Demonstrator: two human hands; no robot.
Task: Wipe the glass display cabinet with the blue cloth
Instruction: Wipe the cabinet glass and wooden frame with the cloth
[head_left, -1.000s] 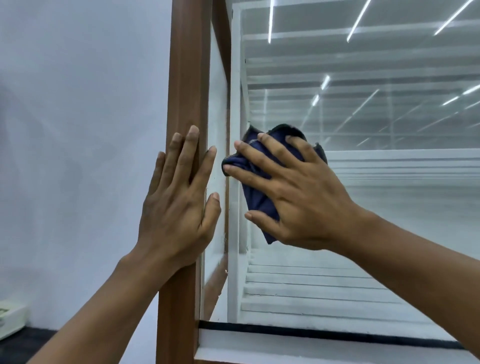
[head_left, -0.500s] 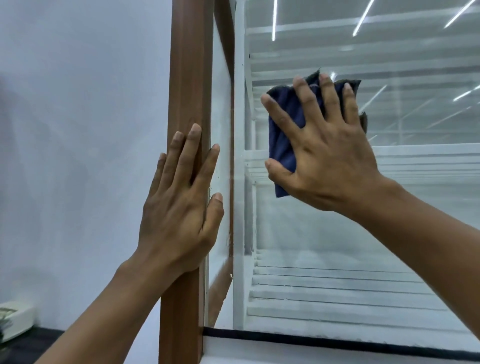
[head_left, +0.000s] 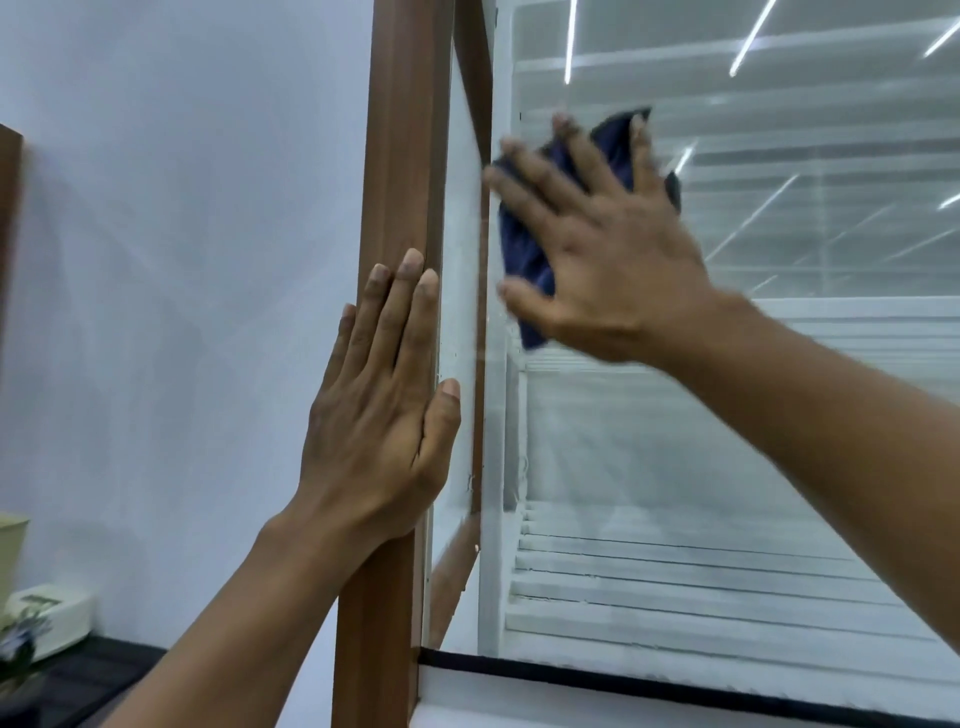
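The glass display cabinet has a brown wooden corner post (head_left: 405, 156) and a large front glass pane (head_left: 779, 415) with ceiling lights mirrored in it. My right hand (head_left: 608, 244) presses the dark blue cloth (head_left: 524, 249) flat against the pane, high up and close to the post; its fingers are spread and blurred by motion. The cloth shows between and below the fingers. My left hand (head_left: 384, 405) lies flat on the post, fingers straight and pointing up, holding nothing.
A plain white wall (head_left: 182, 260) fills the left side. At the lower left stands a pale box (head_left: 47, 618) on a dark surface. A black strip (head_left: 675, 680) runs along the pane's bottom edge. White slatted shelves (head_left: 675, 582) show inside the cabinet.
My right hand has slid the cloth up the pane from mid-height, then left toward the post. The left hand has stayed on the post.
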